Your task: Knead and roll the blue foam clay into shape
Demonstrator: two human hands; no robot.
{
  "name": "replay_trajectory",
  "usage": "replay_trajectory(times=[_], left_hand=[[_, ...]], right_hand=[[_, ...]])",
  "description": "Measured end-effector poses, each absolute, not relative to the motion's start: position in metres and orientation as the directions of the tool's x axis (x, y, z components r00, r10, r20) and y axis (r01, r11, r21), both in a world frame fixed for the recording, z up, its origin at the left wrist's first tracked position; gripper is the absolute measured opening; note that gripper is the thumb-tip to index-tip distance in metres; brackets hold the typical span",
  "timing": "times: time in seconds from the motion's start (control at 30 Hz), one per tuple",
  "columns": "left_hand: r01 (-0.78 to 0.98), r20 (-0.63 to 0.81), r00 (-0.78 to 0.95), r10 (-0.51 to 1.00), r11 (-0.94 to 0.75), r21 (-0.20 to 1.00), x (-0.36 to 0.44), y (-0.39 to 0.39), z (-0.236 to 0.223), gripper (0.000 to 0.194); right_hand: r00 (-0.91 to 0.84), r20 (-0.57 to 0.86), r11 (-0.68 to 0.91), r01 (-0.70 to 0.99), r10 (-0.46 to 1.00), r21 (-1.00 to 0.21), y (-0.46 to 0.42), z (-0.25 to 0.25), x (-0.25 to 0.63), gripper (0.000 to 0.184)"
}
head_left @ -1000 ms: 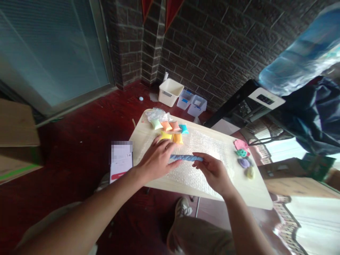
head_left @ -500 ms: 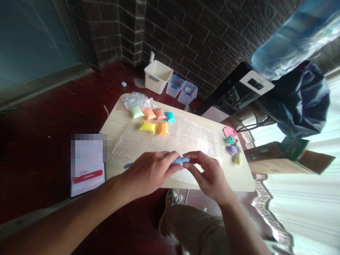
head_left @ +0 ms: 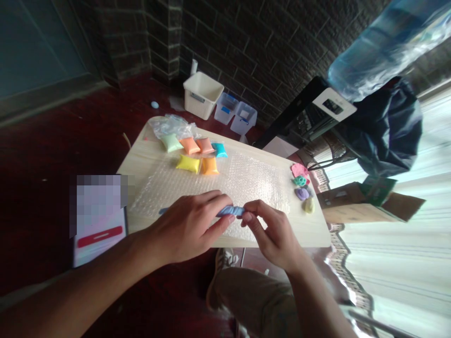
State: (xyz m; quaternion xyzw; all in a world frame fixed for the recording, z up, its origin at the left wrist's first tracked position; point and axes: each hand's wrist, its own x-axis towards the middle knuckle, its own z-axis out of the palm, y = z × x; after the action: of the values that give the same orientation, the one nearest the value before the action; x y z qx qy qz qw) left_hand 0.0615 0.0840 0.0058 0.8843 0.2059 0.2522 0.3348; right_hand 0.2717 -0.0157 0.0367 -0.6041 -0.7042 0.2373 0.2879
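Observation:
A pale blue roll of modelling clay, twisted like a rope, is held level just over the near part of the bubble wrap. My left hand wraps round it, hiding its middle; a blue end pokes out left of the knuckles. My right hand pinches the right end between thumb and fingers. Beyond the hands lie small filled bags: yellow, orange, pale green, peach, salmon and turquoise.
Pink, green, purple and pale yellow clay pieces line the table's right side. A tablet-like screen stands by the left edge. Behind the table are a white basket and clear bins; a cardboard box is at right.
The view has shifted, so the table sits slightly further left and up. More of the twisted clay shows between my hands, which keep hold of it.

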Motion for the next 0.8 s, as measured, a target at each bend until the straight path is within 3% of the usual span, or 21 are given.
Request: replay_trajectory(times=[0.3,0.47,0.67,0.8], left_hand=[[0.107,0.377,0.778,0.503,-0.697,0.709,0.061,0.085,-0.003,0.018],[0.055,0.361,0.744,0.563,-0.589,0.806,0.064,0.086,-0.003,0.019],[0.039,0.234,0.772,0.591,-0.411,0.911,0.064,0.089,0.005,0.031],[0.039,0.216,0.783,0.583,-0.393,0.919,0.062,0.089,0.008,0.033]], right_hand=[[-0.071,0.023,0.062,0.617,0.997,-0.784,-0.018,0.03,0.258,0.03],[-0.052,0.028,0.051,0.526,0.998,-0.849,-0.016,0.026,0.258,0.034],[-0.122,0.1,0.157,0.687,0.987,-0.709,-0.016,0.033,0.259,0.018],[-0.156,0.136,0.206,0.792,0.978,-0.575,-0.016,0.034,0.255,0.014]])
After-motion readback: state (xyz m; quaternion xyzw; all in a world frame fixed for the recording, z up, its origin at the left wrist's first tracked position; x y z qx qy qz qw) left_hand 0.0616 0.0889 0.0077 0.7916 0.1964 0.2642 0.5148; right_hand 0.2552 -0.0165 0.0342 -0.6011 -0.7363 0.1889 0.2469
